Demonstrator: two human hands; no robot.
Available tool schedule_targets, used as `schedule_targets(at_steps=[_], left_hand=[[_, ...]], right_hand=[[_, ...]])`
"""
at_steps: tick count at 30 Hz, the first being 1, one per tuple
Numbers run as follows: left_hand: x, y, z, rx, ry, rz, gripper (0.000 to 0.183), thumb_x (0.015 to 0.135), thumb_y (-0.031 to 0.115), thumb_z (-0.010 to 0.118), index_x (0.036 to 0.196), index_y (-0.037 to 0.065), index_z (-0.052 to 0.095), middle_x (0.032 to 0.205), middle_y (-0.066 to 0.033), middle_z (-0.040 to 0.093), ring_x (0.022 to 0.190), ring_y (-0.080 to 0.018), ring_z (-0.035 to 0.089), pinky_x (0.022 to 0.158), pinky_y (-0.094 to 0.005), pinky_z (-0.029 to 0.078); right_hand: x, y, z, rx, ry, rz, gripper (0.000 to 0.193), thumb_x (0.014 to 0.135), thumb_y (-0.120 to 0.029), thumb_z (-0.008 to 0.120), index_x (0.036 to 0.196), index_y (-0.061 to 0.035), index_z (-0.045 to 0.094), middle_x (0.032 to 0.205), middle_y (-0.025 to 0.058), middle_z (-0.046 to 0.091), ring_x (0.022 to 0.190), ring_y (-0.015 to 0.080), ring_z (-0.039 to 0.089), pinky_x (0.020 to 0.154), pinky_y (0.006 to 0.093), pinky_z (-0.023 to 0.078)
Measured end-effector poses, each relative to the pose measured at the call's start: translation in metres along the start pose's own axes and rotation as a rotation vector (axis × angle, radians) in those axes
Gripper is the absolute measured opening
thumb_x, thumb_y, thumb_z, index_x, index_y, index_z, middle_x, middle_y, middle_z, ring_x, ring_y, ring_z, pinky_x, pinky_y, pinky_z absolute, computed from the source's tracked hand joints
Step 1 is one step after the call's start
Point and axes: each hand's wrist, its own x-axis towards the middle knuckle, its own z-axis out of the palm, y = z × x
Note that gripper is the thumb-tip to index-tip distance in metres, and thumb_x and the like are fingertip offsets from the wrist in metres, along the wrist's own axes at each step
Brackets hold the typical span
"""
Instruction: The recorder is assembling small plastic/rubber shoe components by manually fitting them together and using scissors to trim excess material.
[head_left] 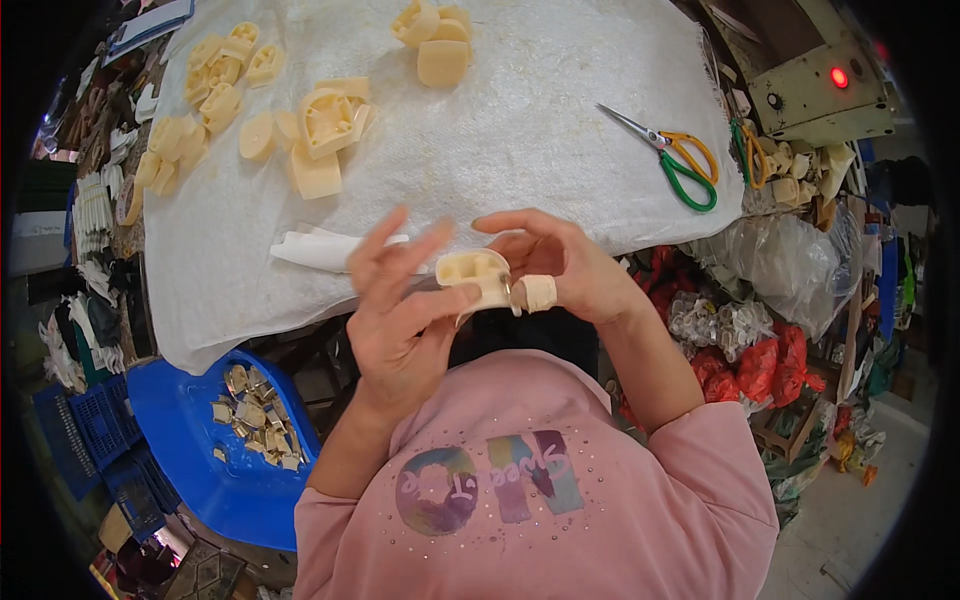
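Observation:
A cream moulded plastic part with hollows in its upper side is between my hands, just off the table's near edge. My left hand holds it with the thumb pressed on its near face; two other fingers are raised, spread and motion-blurred. At the part's right end, my right hand grips it, the thumb wrapped in beige tape and the index finger arched over the far side. A small shiny edge shows by that thumb, too small to name. Behind my left fingers lies a smooth white curved piece on the table covering.
White woven sheeting covers the table. Several cream parts lie in groups at far left and centre. Scissors with orange and green handles rest at right, near a control box. A blue basin at lower left contains metallic pieces.

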Motion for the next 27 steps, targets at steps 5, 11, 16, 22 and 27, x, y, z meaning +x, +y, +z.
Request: schedule_targets(at_steps=[5, 11, 16, 22, 27], left_hand=[[-0.001, 0.007, -0.005, 0.348, -0.003, 0.199, 0.026, 0.063, 0.004, 0.078, 0.083, 0.018, 0.071, 0.117, -0.0102, 0.06, 0.122, -0.037, 0.039, 0.094, -0.0402, 0.035], [-0.003, -0.008, -0.005, -0.089, -0.056, 0.081, 0.043, 0.082, 0.045, 0.063, 0.107, 0.011, 0.067, 0.14, -0.0191, 0.037, 0.123, -0.0341, 0.039, 0.095, -0.0382, 0.035], [-0.011, -0.021, 0.012, -0.82, -0.19, -0.462, 0.081, 0.09, 0.051, 0.045, 0.146, 0.005, 0.007, 0.133, -0.0185, 0.041, 0.116, -0.032, 0.049, 0.092, -0.0413, 0.045], [-0.011, -0.007, 0.02, -0.888, -0.032, -0.557, 0.058, 0.091, 0.033, 0.044, 0.139, 0.009, 0.022, 0.105, -0.018, 0.054, 0.086, -0.0248, 0.059, 0.073, -0.0362, 0.052], [-0.009, -0.007, 0.01, -1.027, -0.07, -0.624, 0.05, 0.094, 0.039, 0.036, 0.133, 0.009, 0.031, 0.093, -0.0169, 0.056, 0.077, -0.0235, 0.059, 0.067, -0.0345, 0.052]], right_hand=[[0.0, -0.005, 0.004, 0.065, 0.0, -0.051, 0.066, 0.069, -0.005, 0.075, 0.128, -0.0013, 0.045, 0.103, 0.0102, 0.059, 0.095, 0.0181, 0.059, 0.084, 0.03, 0.049], [0.0, 0.007, -0.002, -0.593, 0.158, -0.566, 0.081, 0.063, -0.011, 0.083, 0.131, -0.002, 0.04, 0.114, 0.0154, 0.06, 0.104, 0.0224, 0.058, 0.095, 0.0362, 0.042], [0.007, 0.009, 0.016, -0.801, 0.18, -0.839, 0.071, 0.06, -0.008, 0.08, 0.123, -0.0052, 0.047, 0.109, 0.0084, 0.062, 0.087, 0.0259, 0.06, 0.074, 0.0337, 0.05], [0.016, 0.023, 0.02, -0.78, 0.21, -0.842, 0.077, 0.058, -0.01, 0.081, 0.127, -0.0082, 0.044, 0.11, 0.0083, 0.063, 0.089, 0.0257, 0.059, 0.077, 0.0342, 0.049], [0.017, 0.03, 0.018, -0.658, 0.147, -0.823, 0.077, 0.06, -0.013, 0.082, 0.127, -0.0086, 0.044, 0.109, 0.0092, 0.063, 0.093, 0.0256, 0.06, 0.081, 0.0341, 0.049]])
